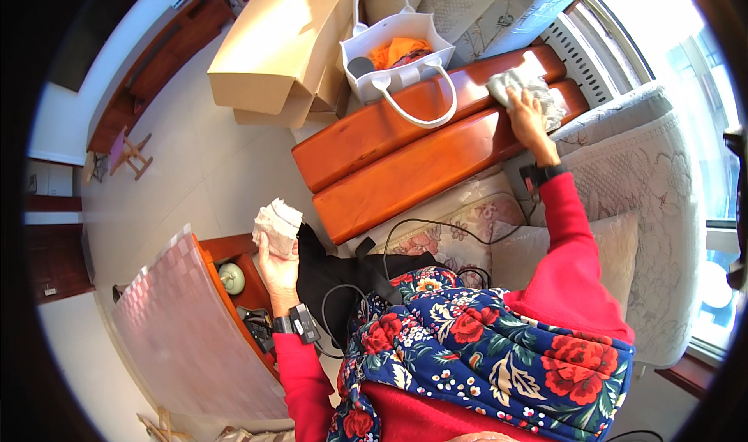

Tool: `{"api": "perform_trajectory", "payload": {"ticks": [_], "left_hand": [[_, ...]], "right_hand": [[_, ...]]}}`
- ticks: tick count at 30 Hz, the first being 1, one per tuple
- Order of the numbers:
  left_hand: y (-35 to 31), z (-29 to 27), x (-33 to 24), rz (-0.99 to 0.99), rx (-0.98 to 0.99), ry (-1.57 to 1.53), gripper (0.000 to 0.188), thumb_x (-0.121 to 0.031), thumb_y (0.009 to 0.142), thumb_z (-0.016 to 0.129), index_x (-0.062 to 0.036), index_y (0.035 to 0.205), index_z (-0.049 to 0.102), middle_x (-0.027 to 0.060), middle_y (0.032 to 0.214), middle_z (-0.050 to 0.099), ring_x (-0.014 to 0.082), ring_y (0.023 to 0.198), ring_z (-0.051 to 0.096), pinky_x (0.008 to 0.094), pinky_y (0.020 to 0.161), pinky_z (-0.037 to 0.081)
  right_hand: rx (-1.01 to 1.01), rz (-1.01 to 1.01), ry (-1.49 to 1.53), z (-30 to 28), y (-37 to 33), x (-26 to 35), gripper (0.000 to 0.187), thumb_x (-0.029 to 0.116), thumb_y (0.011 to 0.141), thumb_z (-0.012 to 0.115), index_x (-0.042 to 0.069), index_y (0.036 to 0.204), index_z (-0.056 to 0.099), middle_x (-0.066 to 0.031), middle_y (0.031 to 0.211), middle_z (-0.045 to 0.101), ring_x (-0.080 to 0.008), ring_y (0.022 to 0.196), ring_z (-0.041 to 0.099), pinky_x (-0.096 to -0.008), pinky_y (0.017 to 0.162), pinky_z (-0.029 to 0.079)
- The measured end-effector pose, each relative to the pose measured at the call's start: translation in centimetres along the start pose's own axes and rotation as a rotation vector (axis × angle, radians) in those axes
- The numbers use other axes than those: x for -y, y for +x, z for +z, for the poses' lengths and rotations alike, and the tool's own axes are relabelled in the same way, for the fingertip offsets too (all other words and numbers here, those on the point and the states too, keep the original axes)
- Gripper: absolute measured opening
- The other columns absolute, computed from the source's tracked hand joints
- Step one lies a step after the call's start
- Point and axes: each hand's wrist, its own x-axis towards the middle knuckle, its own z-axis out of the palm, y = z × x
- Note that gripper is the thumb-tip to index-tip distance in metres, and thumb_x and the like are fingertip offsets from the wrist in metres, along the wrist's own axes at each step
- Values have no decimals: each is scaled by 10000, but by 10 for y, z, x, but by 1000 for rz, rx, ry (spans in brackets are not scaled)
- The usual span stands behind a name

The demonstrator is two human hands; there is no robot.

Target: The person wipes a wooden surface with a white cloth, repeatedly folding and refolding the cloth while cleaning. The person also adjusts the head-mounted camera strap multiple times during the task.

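In the head view my left hand (278, 274) is closed round a folded cream-white cloth (277, 222), held up beside the drawer unit. Out to the upper right, my right hand (528, 118) presses a crumpled light grey cloth (552, 103) onto the far right part of a glossy reddish-brown wooden piece (413, 185), which has two long parallel sections. Part of the grey cloth is hidden beneath my fingers. A white handled bag (417, 28) holding orange fabric stands along the far edge of the wood.
A large cardboard box (276, 37) sits beside the bag. The cabinet at left has an open drawer (253, 286) with a pale green round object (231, 278). Patterned sofa cushions (662, 177) line the right side. A black cable (452, 225) loops across my front.
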Motion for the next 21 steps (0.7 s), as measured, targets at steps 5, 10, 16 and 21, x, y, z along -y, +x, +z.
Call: {"api": "perform_trajectory", "payload": {"ticks": [5,10,16,21], "left_hand": [[-4,-11,-1,61,-47,47,379,-272,922,635,-137,1263,538,21,1223,617,197,1058,623,379,777,558],[-10,-26,-1,47,-86,74,386,-271,918,642,-142,1265,534,16,1253,596,189,1101,595,377,818,538],[-10,-27,3,70,-76,53,399,-268,907,654,-135,1264,534,18,1238,605,191,1099,595,363,824,537],[1,-9,11,8,-23,71,419,-275,904,658,-130,1275,528,22,1247,600,195,1096,597,372,815,539]], "right_hand": [[29,451,95,-3,76,-48,458,269,949,438,287,1406,432,-243,1445,342,-497,1291,364,-633,981,347],[62,769,134,-24,121,-84,460,370,960,354,272,1398,458,-227,1455,373,-463,1341,349,-533,1079,311],[-37,738,-104,3,132,-95,510,305,930,460,314,1435,391,-231,1483,307,-491,1317,335,-679,991,291],[-19,512,-112,9,107,-98,500,276,921,460,342,1414,405,-168,1478,346,-435,1304,372,-670,936,340]]}}
